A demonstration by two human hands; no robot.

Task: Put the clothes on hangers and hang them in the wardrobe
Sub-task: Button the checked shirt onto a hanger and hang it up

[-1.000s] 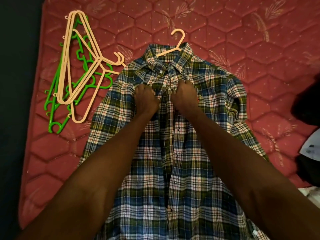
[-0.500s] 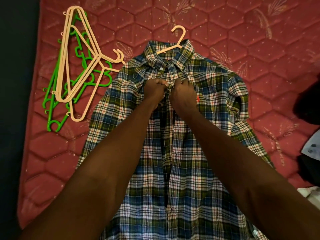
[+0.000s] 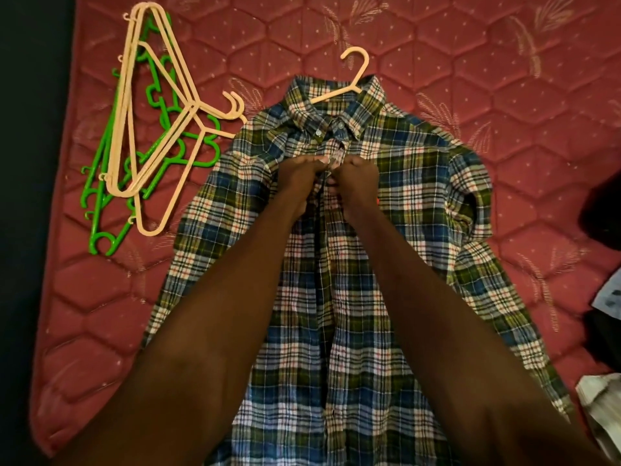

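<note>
A blue, green and white plaid shirt point(image 3: 420, 183) lies face up on the red quilted mattress point(image 3: 504, 79). A cream hanger point(image 3: 353, 75) sits inside it, its hook sticking out past the collar. My left hand point(image 3: 299, 178) and my right hand point(image 3: 356, 178) meet at the chest. Each pinches one edge of the button placket just below the collar, thumbs and fingertips close together. The fastening itself is too small to make out.
A pile of cream hangers point(image 3: 148, 105) lies over green hangers point(image 3: 111, 203) at the mattress's left, beside the shirt's sleeve. Dark and pale clothes point(image 3: 605, 307) lie at the right edge. The mattress's left edge borders a dark floor point(image 3: 27, 230).
Both hands moved up and inward from the shirt's chest panels and now meet at the placket below the collar, pinching it.
</note>
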